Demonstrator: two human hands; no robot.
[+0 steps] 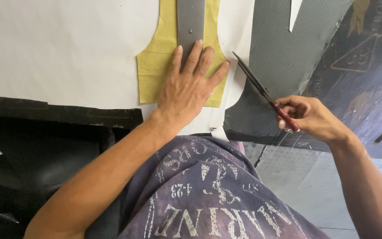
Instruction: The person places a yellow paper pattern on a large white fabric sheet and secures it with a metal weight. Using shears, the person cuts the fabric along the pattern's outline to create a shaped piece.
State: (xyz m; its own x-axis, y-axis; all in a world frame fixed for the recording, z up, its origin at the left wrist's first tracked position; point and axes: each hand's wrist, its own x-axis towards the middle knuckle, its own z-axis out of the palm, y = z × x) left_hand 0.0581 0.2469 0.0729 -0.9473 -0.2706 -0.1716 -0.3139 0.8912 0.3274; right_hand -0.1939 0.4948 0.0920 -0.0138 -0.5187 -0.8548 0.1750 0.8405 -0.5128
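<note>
Here, the yellow pattern point(155, 71) is pressed flat under the left hand point(186, 90), fingers spread open. Right of the pattern, scissors point(261, 90) are gripped by the right hand point(312, 117). The pattern should be held still.

No packages, no labels, no screens in view here. The nearest thing to a sign is a faded triangle mark point(358, 54) up at the right, drawn in pale yellowish lines on the dark table point(376, 102), with small round shapes inside it. Just beside it, more worn yellowish marking point(360, 11) runs along the same dark surface toward the top edge, too rubbed out to make out.
</note>
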